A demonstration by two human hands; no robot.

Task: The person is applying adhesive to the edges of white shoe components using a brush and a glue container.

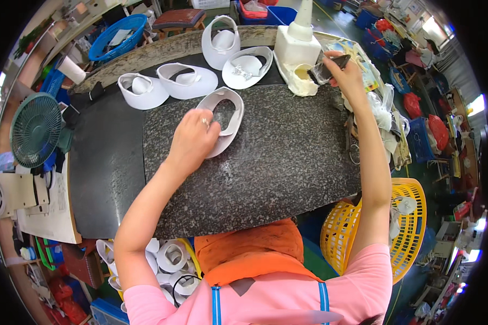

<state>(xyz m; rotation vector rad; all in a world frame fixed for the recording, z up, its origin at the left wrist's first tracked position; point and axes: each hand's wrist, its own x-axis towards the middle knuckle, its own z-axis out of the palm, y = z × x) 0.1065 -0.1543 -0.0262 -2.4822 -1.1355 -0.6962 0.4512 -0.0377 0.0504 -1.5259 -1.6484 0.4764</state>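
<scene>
My left hand [196, 135] is closed on the rim of a white shoe upper [232, 98], which rests tilted on the dark speckled stone slab [276, 157]. At the far right of the bench, my right hand [346, 76] grips a dark brush-like tool [336, 62]. Its tip is close to the side mouth of a white glue bottle [297, 47], where thick cream-coloured glue [302, 85] is caked. Several other white uppers stand along the back, among them one [247, 67] with a sparkling ornament.
Left of the bench stands a green fan [36, 130]. A yellow basket [412, 233] is by my right arm, and more white uppers [173, 257] lie below on the left. Plastic bags [382, 105] crowd the right edge. A blue basket [119, 37] is behind the bench.
</scene>
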